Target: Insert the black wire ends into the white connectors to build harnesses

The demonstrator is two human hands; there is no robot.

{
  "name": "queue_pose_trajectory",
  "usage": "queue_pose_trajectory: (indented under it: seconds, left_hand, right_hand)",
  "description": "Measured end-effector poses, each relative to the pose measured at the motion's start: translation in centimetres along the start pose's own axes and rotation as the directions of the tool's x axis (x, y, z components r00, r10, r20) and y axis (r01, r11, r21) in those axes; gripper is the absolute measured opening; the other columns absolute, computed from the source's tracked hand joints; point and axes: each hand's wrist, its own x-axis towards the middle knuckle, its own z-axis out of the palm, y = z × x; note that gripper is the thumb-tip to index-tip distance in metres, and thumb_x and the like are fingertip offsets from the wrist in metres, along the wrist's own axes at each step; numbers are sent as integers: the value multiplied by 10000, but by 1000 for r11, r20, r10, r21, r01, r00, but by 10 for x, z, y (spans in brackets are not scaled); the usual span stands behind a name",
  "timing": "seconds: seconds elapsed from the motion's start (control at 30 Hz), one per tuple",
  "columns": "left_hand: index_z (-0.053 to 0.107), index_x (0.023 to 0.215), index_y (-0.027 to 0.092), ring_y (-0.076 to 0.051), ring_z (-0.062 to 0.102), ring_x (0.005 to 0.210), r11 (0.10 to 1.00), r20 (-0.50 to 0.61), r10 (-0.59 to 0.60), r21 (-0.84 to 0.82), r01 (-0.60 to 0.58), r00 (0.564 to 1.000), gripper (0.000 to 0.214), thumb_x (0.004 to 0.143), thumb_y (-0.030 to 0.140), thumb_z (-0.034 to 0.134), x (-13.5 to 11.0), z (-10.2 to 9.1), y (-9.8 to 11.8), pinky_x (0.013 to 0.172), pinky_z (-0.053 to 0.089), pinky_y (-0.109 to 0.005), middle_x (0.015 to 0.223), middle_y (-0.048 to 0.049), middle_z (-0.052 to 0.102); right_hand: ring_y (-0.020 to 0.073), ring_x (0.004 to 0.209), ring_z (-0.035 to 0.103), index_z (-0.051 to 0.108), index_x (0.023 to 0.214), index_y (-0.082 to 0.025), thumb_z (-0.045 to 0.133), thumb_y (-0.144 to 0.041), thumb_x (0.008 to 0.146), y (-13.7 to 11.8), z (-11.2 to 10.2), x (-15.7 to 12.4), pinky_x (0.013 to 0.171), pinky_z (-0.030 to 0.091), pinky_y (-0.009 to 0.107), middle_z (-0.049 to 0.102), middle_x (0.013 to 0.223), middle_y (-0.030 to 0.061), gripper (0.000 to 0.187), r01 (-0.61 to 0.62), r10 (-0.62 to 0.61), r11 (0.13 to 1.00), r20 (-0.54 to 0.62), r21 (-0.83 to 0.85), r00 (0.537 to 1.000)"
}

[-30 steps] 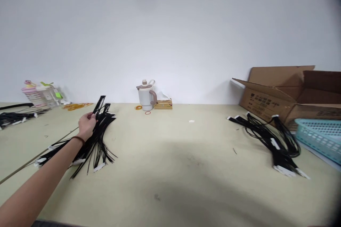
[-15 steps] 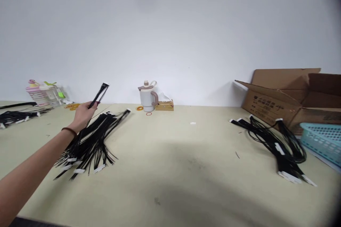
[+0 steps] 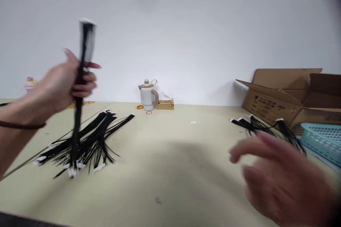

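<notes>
My left hand grips a black cable bundle with white connectors at its ends. The bundle hangs upright, its top above my fingers and its lower end over the pile on the table. That pile of black cables lies spread out with white connectors. At the lower right, my right hand is blurred, its thumb and index finger apart and nothing visible between them. It partly covers a second group of black cables in front of the box.
An open cardboard box and a light-blue basket stand at the right. By the wall are a white tumbler, a gold tissue box and rubber bands. A red rubber band lies nearby.
My left hand has come up and closer, lifting the cable bundle off the pile into an upright position. My right hand has entered from the lower right.
</notes>
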Motion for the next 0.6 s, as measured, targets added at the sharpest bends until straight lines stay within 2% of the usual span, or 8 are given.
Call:
queue_pose_trajectory:
  seconds: [0.07, 0.13, 0.17, 0.23, 0.33, 0.43, 0.53, 0.6]
  left_hand:
    - [507, 882, 120, -18, 200, 370, 974, 230, -146, -138, 181, 962, 253, 912, 261, 300, -19, 31, -14, 316, 104, -138, 557, 41, 307]
    - [506, 852, 120, -12, 239, 381, 892, 387, -286, -228, 392, 876, 118, 853, 151, 392, -36, 65, -41, 314, 144, -129, 584, 38, 326]
    - [505, 837, 116, -11, 262, 392, 842, 427, -341, -257, 474, 837, 110, 846, 147, 400, -43, 81, -58, 319, 179, -124, 600, 34, 338]
    - [495, 819, 114, -19, 334, 423, 742, 495, -429, -284, 608, 755, 103, 848, 160, 407, -57, 113, -92, 353, 283, -129, 628, 26, 367]
    - [490, 834, 124, -53, 475, 539, 686, 582, -393, -330, 648, 712, 80, 852, 163, 422, -74, 152, -135, 565, 481, -208, 717, 1, 446]
    - [489, 796, 134, -79, 520, 610, 682, 661, -354, -302, 667, 661, 74, 833, 198, 489, -85, 178, -164, 726, 505, -297, 777, -10, 481]
    - [489, 769, 137, -96, 537, 642, 721, 719, -300, -260, 642, 627, 132, 809, 249, 545, -92, 189, -177, 745, 490, -311, 789, -10, 490]
    - [494, 769, 138, -100, 538, 635, 751, 758, -252, -239, 616, 602, 166, 797, 286, 565, -95, 192, -180, 718, 477, -299, 767, -3, 489]
  right_hand:
    - [114, 597, 568, 473, 1214, -252, 494, -207, 844, 6, 27, 17, 613, 499, 255, 603, 719, -1, 374, -20, 20, 999, 10, 39, 1000]
    - [87, 552, 537, 501, 1172, -220, 455, -233, 869, 17, 51, 20, 568, 475, 223, 597, 720, -6, 307, -123, 108, 986, 131, 114, 985]
    - [81, 527, 520, 523, 1146, -195, 436, -278, 881, 24, 61, 17, 550, 467, 219, 589, 701, -6, 292, -232, 194, 959, 216, 164, 957]
    - [78, 512, 512, 543, 1133, -173, 418, -376, 885, 38, 76, 6, 540, 461, 225, 584, 703, 1, 344, -491, 367, 840, 427, 230, 826]
    - [71, 499, 496, 559, 1096, -170, 431, -486, 851, 58, 86, -10, 494, 432, 230, 588, 798, 23, 420, -731, 527, 620, 539, 285, 657]
    - [72, 481, 484, 577, 1012, -155, 460, -553, 803, 71, 90, -16, 431, 362, 219, 586, 789, 28, 465, -840, 630, 448, 558, 307, 540]
    - [71, 452, 457, 596, 893, -139, 515, -582, 747, 80, 91, -16, 403, 284, 208, 574, 675, 14, 473, -891, 695, 324, 559, 319, 453]
    - [68, 455, 452, 597, 857, -137, 546, -584, 718, 82, 92, -16, 405, 255, 206, 579, 667, 16, 471, -899, 713, 260, 558, 352, 425]
